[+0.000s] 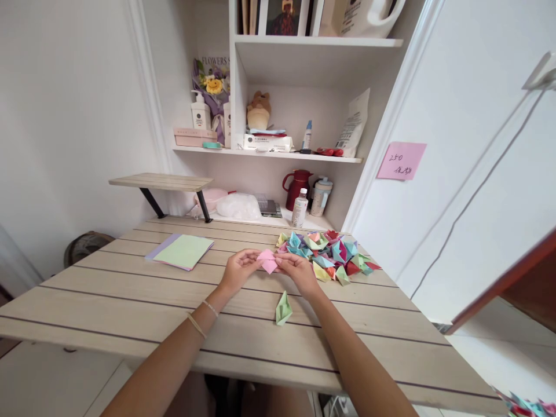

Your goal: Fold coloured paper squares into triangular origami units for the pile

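Between both hands is a small folded piece of pink paper (268, 263), diamond-shaped, raised a little over the wooden table. My left hand (238, 270) pinches its left corner, and my right hand (299, 272) pinches the right corner. A light green folded paper boat (284, 308) lies on the table just below the hands. Right beside my right hand spreads a heap of colourful folded paper boats (324, 255). To the left of my left hand lies a stack of paper sheets (185, 251), with a light green sheet on top.
The slatted wooden table (143, 301) has a small raised shelf (163, 182) at its back left. A bottle (299, 208), a red jug (297, 188) and a tumbler (321, 197) stand behind the heap. More folded papers (525, 404) show at the bottom right, beyond the table edge.
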Available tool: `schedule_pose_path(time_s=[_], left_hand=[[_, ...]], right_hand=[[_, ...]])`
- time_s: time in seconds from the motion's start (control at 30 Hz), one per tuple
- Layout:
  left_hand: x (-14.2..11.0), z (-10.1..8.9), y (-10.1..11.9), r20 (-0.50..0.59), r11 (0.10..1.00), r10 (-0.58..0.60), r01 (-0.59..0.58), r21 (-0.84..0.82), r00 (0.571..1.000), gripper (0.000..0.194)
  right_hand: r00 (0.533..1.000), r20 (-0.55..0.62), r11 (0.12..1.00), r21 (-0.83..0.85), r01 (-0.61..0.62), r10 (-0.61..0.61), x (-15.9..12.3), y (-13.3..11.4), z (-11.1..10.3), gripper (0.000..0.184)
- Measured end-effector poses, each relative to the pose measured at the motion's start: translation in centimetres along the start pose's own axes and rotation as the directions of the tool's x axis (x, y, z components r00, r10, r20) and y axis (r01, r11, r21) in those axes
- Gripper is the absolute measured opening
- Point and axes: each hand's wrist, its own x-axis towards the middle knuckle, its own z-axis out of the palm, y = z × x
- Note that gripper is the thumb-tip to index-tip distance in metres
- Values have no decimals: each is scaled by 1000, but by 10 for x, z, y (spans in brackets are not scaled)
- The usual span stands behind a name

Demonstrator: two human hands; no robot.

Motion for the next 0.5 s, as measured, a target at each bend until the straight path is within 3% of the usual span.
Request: schedule_pose_path(time_s=[0.17, 0.33, 0.4, 0.5], left_hand=[[-2, 1, -3, 63, 997, 42, -45, 60, 997, 25], [-5, 4, -4, 48, 1000, -5, 4, 20, 999, 38], [-5, 4, -2, 42, 999, 7, -9, 43, 999, 35], [-4, 2, 3, 33, 982, 87, -91, 167, 996, 25]], right_hand=[[999, 9, 999, -28, 43, -42, -3, -3, 2, 40], [994, 33, 972, -210, 106, -101, -3, -1, 0, 46], [986, 20, 919, -360, 164, -168, -2, 1, -1, 40], [954, 68, 766, -580, 277, -293, -2, 2, -1, 25]])
